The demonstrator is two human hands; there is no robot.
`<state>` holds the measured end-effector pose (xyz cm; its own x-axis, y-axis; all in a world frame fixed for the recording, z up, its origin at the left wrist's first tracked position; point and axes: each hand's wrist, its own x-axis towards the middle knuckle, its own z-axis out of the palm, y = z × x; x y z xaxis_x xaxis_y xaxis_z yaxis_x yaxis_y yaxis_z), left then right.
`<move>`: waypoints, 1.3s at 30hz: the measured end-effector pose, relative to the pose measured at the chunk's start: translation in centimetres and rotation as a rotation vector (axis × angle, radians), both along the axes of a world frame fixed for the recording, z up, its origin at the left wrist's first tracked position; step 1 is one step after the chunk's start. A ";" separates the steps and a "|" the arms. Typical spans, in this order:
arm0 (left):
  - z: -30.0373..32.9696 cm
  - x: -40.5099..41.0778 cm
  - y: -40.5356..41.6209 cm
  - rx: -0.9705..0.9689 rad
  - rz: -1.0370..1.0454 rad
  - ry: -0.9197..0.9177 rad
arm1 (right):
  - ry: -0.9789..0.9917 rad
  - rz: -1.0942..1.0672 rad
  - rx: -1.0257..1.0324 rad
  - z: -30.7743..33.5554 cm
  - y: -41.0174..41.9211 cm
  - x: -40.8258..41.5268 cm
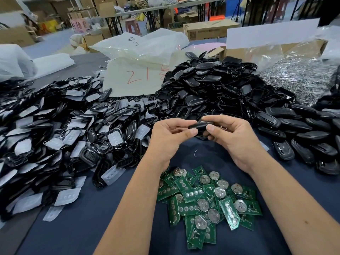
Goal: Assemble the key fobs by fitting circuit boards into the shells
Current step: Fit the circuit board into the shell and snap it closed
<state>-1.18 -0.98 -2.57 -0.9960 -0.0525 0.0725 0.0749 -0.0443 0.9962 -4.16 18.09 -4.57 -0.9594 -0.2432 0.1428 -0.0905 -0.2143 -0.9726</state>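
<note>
We pinch one black shell (199,126) between left hand (168,137) and right hand (232,137), raised beyond the circuit boards (207,201).

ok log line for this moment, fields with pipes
step: closing fob | left hand: pinches black fob shell | right hand: pinches same shell | circuit boards: loose pile, near edge

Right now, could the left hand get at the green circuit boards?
Probably not yet: the left hand helps hold the black fob. Otherwise the circuit boards lie uncovered just below.
</note>
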 end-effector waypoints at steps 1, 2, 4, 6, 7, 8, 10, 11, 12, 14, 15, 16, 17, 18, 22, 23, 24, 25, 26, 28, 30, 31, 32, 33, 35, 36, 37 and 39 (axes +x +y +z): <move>0.0 0.0 0.0 -0.002 -0.002 0.006 | 0.002 -0.008 0.009 0.0 0.0 0.0; 0.0 0.0 0.0 -0.008 -0.005 0.011 | 0.010 -0.014 0.022 0.1 0.1 0.1; 0.0 0.0 -0.1 -0.020 -0.017 0.022 | 0.040 -0.017 0.045 0.2 0.1 0.3; 0.0 0.0 -0.1 -0.021 -0.026 0.038 | 0.070 -0.024 0.046 0.3 0.1 0.4; 0.0 0.0 -0.1 -0.022 -0.027 0.048 | 0.082 -0.026 0.041 0.3 0.1 0.4; 0.0 0.0 -0.1 -0.026 -0.028 0.059 | 0.091 -0.026 0.036 0.3 0.1 0.3; 0.1 -0.1 -0.1 -0.041 -0.032 0.082 | 0.108 -0.023 0.031 0.3 0.2 0.3; 0.2 -0.1 -0.2 -0.047 -0.034 0.091 | 0.120 -0.021 0.029 0.3 0.2 0.2; 0.2 -0.1 -0.2 -0.053 -0.036 0.098 | 0.136 -0.021 0.031 0.3 0.1 0.2; 0.2 -0.2 -0.5 -0.080 -0.037 0.101 | 0.181 -0.041 0.073 0.2 0.1 0.1; 0.1 -0.2 -0.6 -0.119 -0.030 0.101 | 0.214 -0.062 0.124 0.2 0.0 0.1; 0.0 -0.3 -0.6 -0.179 -0.018 0.104 | 0.257 -0.086 0.192 0.1 0.0 0.0; -0.2 -0.4 -0.6 -0.252 0.000 0.108 | 0.306 -0.105 0.263 0.1 -0.1 0.0; -0.3 -0.4 -0.5 -0.322 0.023 0.115 | 0.348 -0.117 0.317 0.0 -0.2 0.1; -0.6 -0.3 0.3 -0.494 0.119 0.237 | 0.390 -0.120 0.366 0.0 -0.5 0.1; -0.6 -0.2 0.4 -0.540 0.120 0.280 | 0.394 -0.118 0.375 0.0 -0.5 0.1; -0.6 -0.1 0.5 -0.583 0.111 0.321 | 0.402 -0.112 0.389 0.0 -0.6 0.1; -0.6 -0.1 0.5 -0.616 0.103 0.348 | 0.412 -0.105 0.406 -0.1 -0.6 0.1; -0.6 0.0 0.5 -0.636 0.100 0.361 | 0.425 -0.099 0.424 -0.1 -0.7 0.2; -0.5 0.0 0.5 -0.637 0.106 0.356 | 0.443 -0.104 0.446 -0.1 -0.6 0.2; -0.6 0.0 0.5 -0.575 0.122 0.316 | 0.415 -0.130 0.423 -0.2 -0.5 0.2; -0.6 0.0 0.6 -0.524 0.129 0.280 | 0.371 -0.144 0.383 -0.1 -0.5 0.2; -0.6 0.0 0.7 -0.456 0.132 0.235 | 0.314 -0.158 0.326 -0.1 -0.5 0.1; -0.6 0.0 0.8 -0.375 0.132 0.183 | 0.257 -0.170 0.263 -0.1 -0.6 0.1; -0.6 -0.1 1.0 -0.218 0.133 0.091 | 0.173 -0.179 0.165 0.0 -0.7 0.0; -0.6 -0.1 1.0 -0.142 0.129 0.057 | 0.154 -0.179 0.161 -0.1 -0.7 0.0; -0.6 -0.2 1.1 -0.061 0.119 0.030 | 0.142 -0.170 0.183 -0.1 -0.7 0.0; -0.6 -0.2 1.2 0.079 0.078 -0.011 | 0.120 -0.137 0.229 -0.3 -0.8 0.1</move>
